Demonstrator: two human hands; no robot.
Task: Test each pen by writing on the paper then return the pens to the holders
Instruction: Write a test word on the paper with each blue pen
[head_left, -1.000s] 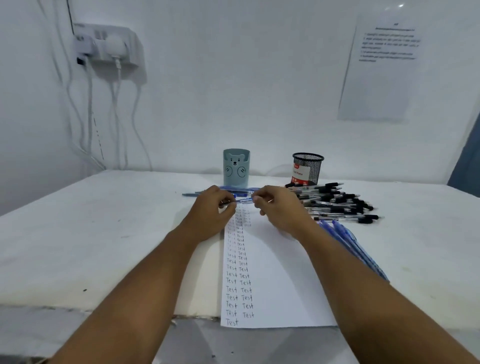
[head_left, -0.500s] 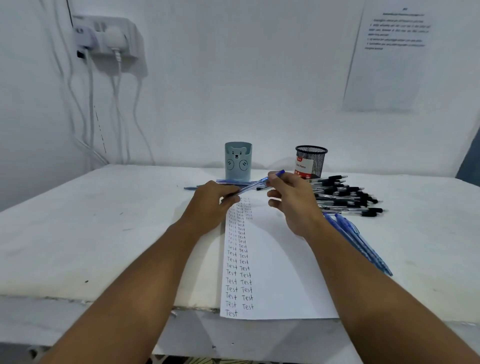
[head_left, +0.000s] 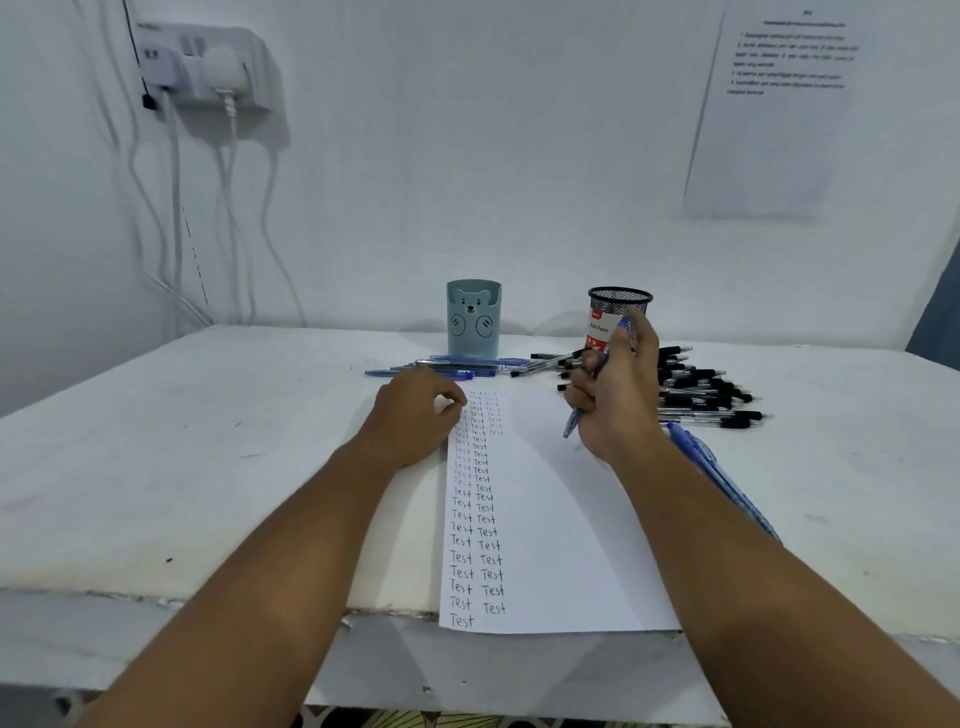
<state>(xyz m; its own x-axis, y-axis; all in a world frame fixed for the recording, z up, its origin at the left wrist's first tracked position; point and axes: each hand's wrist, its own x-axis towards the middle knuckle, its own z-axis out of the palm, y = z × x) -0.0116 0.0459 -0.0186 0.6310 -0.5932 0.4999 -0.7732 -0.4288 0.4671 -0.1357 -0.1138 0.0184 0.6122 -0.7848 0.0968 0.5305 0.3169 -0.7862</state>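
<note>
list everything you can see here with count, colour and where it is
paper: one, white, table's front edge, columns of "Test"
bear holder: one, teal, back centre
mesh holder: one, black, right of the bear holder
black-capped pens: pile, right of the paper
blue pens: several, before the bear holder
more blue pens: few, under right forearm
table: one, white
wall socket: one, white, upper left
wall notice: one, white, upper right
left hand: rests on paper
right hand: holds blue pen
</note>
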